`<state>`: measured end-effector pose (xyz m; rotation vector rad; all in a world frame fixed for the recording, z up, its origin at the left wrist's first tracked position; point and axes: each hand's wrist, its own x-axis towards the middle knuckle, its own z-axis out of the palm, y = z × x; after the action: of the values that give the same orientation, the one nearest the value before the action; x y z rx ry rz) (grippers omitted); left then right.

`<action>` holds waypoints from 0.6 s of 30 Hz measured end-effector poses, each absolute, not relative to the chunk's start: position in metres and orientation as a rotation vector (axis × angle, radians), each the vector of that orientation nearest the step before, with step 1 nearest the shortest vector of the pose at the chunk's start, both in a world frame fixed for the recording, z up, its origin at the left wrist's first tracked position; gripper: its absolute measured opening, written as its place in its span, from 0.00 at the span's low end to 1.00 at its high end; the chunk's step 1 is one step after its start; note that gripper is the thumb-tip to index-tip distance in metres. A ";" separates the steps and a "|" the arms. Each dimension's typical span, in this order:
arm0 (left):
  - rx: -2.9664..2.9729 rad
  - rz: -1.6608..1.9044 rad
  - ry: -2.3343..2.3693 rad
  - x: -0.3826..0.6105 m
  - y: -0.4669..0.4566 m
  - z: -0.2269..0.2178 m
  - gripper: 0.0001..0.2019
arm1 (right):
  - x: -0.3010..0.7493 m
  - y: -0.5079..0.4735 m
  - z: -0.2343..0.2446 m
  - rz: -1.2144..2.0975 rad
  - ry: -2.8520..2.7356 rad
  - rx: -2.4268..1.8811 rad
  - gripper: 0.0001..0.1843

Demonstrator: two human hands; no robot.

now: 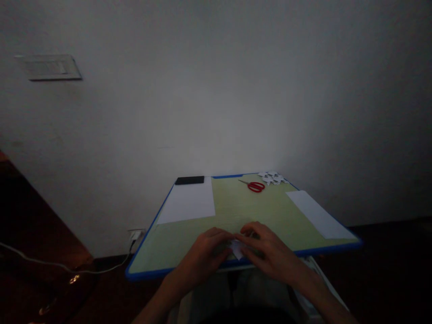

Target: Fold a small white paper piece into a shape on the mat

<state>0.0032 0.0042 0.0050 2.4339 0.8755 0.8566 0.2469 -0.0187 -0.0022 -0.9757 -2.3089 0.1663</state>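
Observation:
My left hand and my right hand meet at the near edge of a small green table with a blue rim. Both press their fingertips on a small folded white piece of paper, which is mostly hidden under the fingers. Farther back lie red-handled scissors, and behind them a little pile of cut white paper shapes at the far right corner.
A white paper sheet lies at the table's left, another white sheet along its right edge. A black flat object sits at the far left corner. A wall stands close behind; a white cable runs across the dark floor at left.

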 end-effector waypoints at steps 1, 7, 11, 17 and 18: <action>2.439 0.857 0.877 0.003 0.004 0.004 0.17 | 0.248 -0.021 -0.002 0.151 -2.323 -0.990 0.25; 2.585 0.882 0.792 0.004 0.005 0.000 0.10 | 0.250 -0.028 -0.009 0.070 -2.314 -0.997 0.19; 2.766 0.826 0.792 0.004 0.003 0.000 0.09 | 0.250 -0.031 -0.016 0.076 -2.252 -0.956 0.14; 2.864 0.677 0.814 0.003 0.000 0.011 0.09 | 0.252 -0.031 -0.011 0.095 -2.288 -0.997 0.14; 2.865 0.643 0.807 0.003 0.000 0.013 0.09 | 0.252 -0.030 -0.008 0.109 -2.301 -1.000 0.13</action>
<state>0.0028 -0.0002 0.0134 2.8650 0.8069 0.6427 0.2523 -0.0302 -0.0080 -0.9998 -2.3008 0.1089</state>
